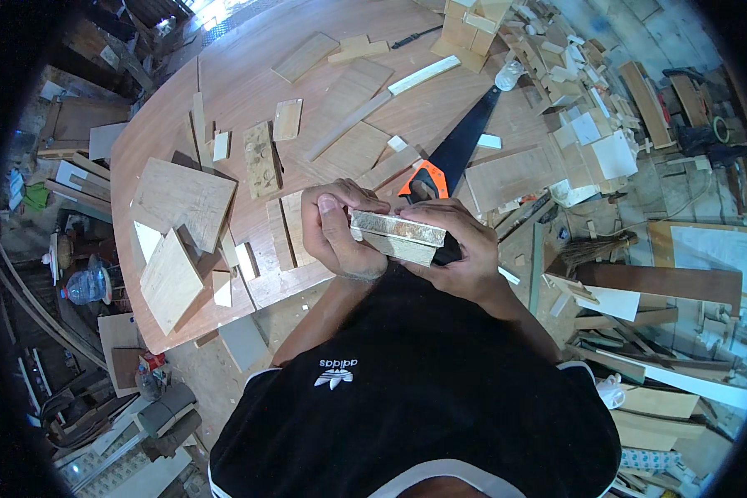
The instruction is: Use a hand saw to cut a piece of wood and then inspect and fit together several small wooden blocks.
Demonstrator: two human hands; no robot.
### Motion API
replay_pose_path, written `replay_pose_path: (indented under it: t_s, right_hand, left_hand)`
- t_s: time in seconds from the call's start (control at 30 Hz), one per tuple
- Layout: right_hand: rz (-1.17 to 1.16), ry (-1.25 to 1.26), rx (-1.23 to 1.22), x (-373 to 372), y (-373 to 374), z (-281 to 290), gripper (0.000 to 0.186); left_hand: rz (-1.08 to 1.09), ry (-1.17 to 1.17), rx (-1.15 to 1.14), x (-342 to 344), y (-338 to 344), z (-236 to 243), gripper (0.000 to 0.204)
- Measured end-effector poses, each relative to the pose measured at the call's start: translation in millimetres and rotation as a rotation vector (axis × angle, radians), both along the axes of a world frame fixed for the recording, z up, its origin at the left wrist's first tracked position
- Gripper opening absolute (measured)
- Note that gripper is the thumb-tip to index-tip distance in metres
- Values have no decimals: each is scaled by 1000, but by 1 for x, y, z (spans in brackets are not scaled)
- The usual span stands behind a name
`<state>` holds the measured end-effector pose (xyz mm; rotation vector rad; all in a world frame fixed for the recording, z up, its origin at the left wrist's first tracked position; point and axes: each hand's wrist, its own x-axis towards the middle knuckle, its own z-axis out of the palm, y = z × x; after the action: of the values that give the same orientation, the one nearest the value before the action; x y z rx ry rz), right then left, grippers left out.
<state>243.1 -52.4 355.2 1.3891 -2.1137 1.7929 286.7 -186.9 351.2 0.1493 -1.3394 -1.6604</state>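
Two short wooden blocks (397, 228), one laid against the other, are held close in front of my chest, their rough pale edges facing up. My left hand (340, 228) is closed around their left end, thumb bent on top. At the right end, my right hand (461, 241) grips them with its fingers along the far side. Their undersides are hidden. Just beyond my right hand, a hand saw (465, 137) with an orange and black handle lies on the wooden table.
The round-edged brown table (158, 120) carries scattered board offcuts, among them a large square panel (183, 203) and a block with round hollows (262, 160). A clear cup (509, 75) stands by the saw tip. Wood scraps crowd the floor at right; a water bottle (85, 285) is at left.
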Motion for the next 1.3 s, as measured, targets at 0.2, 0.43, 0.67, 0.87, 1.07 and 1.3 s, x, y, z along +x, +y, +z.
replay_pose_path:
  t_s: [0.2,0.43,0.67,0.87,1.07,1.3]
  right_hand:
    - [-6,-40,-5,1,0,-3,48]
    - [-257,85,-85,-6,8,-14,52]
    - [-271,-5,-53,-8,1,-4,44]
    - [-156,-572,-276,-7,5,3,29]
    - [-208,-950,-509,-18,8,-2,28]
    - [-204,-984,-569,-14,4,3,32]
  left_hand:
    - [-4,-47,-5,0,-1,-1,27]
    - [-234,-282,11,-15,-15,-5,42]
    - [-756,-578,257,5,-21,-3,47]
    - [-821,-516,111,11,-30,-4,54]
    - [-849,-485,68,11,-36,-14,60]
    - [-825,-497,119,13,-37,-5,60]
